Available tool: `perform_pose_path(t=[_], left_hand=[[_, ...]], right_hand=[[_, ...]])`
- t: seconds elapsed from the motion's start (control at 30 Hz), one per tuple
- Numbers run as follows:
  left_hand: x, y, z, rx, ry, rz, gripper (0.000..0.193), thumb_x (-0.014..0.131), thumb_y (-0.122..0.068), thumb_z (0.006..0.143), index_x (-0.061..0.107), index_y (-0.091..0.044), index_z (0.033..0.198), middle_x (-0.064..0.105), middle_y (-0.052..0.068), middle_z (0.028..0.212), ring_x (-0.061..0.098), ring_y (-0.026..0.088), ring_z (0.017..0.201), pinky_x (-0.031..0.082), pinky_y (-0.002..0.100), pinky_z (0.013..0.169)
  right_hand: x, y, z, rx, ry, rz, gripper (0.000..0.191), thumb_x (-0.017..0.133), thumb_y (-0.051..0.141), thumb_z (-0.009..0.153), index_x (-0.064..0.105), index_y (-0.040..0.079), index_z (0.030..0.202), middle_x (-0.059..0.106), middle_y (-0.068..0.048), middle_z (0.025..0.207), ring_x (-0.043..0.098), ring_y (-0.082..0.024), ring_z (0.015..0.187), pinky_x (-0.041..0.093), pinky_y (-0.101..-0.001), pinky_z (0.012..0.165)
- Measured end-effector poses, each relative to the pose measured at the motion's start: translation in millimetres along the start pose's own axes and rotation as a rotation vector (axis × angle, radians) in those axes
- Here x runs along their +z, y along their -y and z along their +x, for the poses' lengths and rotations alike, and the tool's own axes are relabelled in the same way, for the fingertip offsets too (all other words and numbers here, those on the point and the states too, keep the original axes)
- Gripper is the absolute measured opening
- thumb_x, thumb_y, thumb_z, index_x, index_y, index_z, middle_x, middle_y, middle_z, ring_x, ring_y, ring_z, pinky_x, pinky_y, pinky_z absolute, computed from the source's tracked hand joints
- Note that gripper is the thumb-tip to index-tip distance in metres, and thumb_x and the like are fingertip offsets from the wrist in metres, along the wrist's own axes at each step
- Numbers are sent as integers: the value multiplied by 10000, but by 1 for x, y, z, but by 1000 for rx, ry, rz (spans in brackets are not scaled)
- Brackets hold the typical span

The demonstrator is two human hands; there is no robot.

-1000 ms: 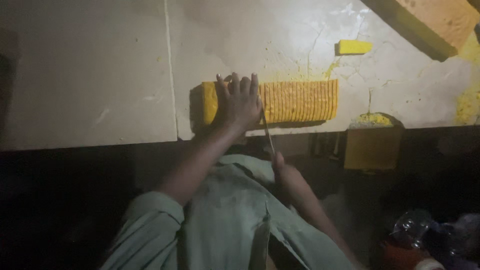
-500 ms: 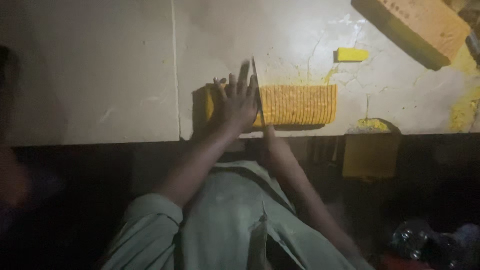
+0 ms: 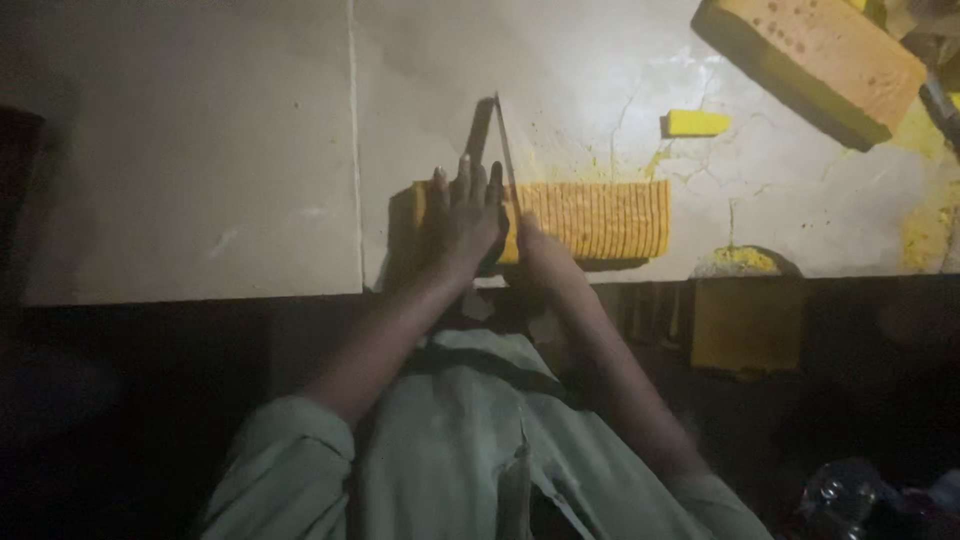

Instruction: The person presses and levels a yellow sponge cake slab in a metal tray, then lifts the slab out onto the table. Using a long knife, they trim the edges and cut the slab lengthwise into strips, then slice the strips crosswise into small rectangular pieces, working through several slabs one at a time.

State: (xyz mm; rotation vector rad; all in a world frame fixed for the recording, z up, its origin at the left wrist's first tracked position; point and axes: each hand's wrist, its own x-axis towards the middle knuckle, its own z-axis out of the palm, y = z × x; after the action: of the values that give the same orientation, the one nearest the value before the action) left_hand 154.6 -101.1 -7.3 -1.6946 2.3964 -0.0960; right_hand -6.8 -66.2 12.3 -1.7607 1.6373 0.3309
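A long yellow block [image 3: 600, 218], scored into many thin slices, lies on the pale stone slab [image 3: 200, 150] near its front edge. My left hand [image 3: 462, 215] rests flat on the block's left, uncut part, fingers spread. My right hand [image 3: 535, 245] grips the handle of a long knife [image 3: 505, 150]. The blade points away from me and stands across the block just right of my left hand.
A small yellow offcut [image 3: 698, 123] lies on the slab beyond the block. A large orange-yellow block [image 3: 815, 60] sits tilted at the top right. Yellow crumbs and smears mark the slab's right side. A yellow box [image 3: 745, 325] hangs below the slab's edge.
My right hand came up from below the slab's edge and brought the knife over the block, the blade now reaching far across it. My left hand stayed pressed on the block.
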Motion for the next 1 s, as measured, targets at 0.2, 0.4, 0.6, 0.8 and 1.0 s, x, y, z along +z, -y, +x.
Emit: perform_pose_path(t=[0.2,0.4,0.6,0.8,1.0], left_hand=[[-17,1,-5,-46,160,-330,668,312,-423,1059,162,-59,1599,280,211,1614,183,471,1519,130,784,1137],[-28,4,-8,-48,218,-342,684,260,-423,1056,150,-42,1614,294,186,1613,219,417,1501,125,798,1144],[14,-7,-4,-57,-23,-252,692,324,-396,1051,168,-22,1613,230,232,1663,166,441,1546,35,760,1164],[6,4,-11,-106,-178,-378,695,378,-399,1041,171,-90,1629,242,257,1638,159,493,1502,4,841,1098],[-25,14,-10,-77,270,-427,686,290,-437,1072,142,-77,1636,238,195,1644,133,435,1552,36,807,1146]], right_hand=[[-2,10,-96,304,113,839,809,288,618,1097,567,-49,1460,694,-232,1233,670,-361,1084,509,-455,850],[68,-38,-118,224,92,793,831,221,658,1065,543,4,1465,575,-224,1370,499,-351,1290,383,-481,1087],[26,-6,-16,-4,-11,306,743,286,580,977,576,-15,1313,752,-215,1041,751,-330,897,614,-427,722],[-46,66,-62,267,76,771,800,390,609,956,505,-28,1428,755,-235,1143,739,-361,983,567,-463,741],[14,16,-147,416,292,990,777,235,606,991,437,110,1554,545,-180,1458,457,-331,1409,347,-492,1179]])
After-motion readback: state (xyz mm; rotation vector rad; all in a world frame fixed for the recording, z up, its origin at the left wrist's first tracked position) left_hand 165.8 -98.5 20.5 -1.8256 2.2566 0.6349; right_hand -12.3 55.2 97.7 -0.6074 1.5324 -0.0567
